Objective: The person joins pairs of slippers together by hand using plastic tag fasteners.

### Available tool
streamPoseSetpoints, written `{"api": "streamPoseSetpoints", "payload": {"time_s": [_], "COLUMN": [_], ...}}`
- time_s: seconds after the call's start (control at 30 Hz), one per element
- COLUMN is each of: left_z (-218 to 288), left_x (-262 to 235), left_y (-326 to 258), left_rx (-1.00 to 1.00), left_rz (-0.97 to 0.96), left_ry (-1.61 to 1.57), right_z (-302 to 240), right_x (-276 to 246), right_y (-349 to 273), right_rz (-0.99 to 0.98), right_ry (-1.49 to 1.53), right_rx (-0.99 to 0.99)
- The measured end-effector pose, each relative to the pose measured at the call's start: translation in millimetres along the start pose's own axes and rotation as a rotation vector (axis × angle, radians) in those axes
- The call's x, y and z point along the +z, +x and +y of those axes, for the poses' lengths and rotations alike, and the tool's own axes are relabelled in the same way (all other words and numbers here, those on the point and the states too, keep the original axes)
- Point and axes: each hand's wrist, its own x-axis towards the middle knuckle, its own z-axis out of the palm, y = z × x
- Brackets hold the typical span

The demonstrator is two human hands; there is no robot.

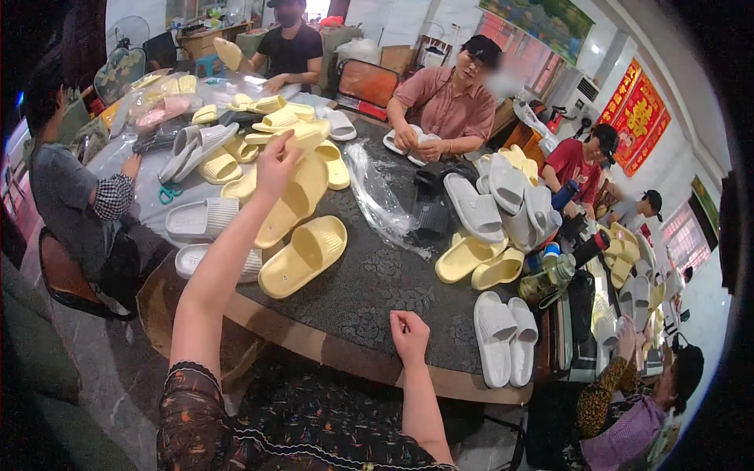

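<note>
Patterned dark garment (314, 424), nearest the camera, covers the person's lap and upper arm. Right hand (409, 336): loosely curled, holding nothing, resting at the near edge of the round dark surface (369, 275). Left hand (276, 166): reached far across, fingers closed on one pale yellow foam slide sandal (302, 135), lifted above the heap. Sandal, as judged: light, soft, springy, not fragile; best gripped by the strap or sole edge. Near-left of that hand: two large yellow sandals (304, 255) lying flat, two white ones (203, 217) beside them. Near-right: one white pair (506, 336). Centre: crumpled clear plastic bags (381, 200). Far heaps: too jumbled to count. Other people sit round the surface.
</note>
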Motion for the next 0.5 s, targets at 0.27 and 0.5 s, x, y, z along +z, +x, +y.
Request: {"api": "streamPoseSetpoints", "payload": {"time_s": [0.27, 0.5], "left_z": [169, 207], "left_x": [0, 16], "left_y": [-55, -154], "left_rx": [-0.269, -0.31], "left_rz": [-0.218, -0.498], "left_ry": [-0.544, -0.592], "right_z": [-34, -104], "right_x": [-19, -39], "right_y": [4, -11], "right_rz": [0.021, 0.011], "right_ry": [0.402, 0.755], "right_rx": [0.07, 0.112]}}
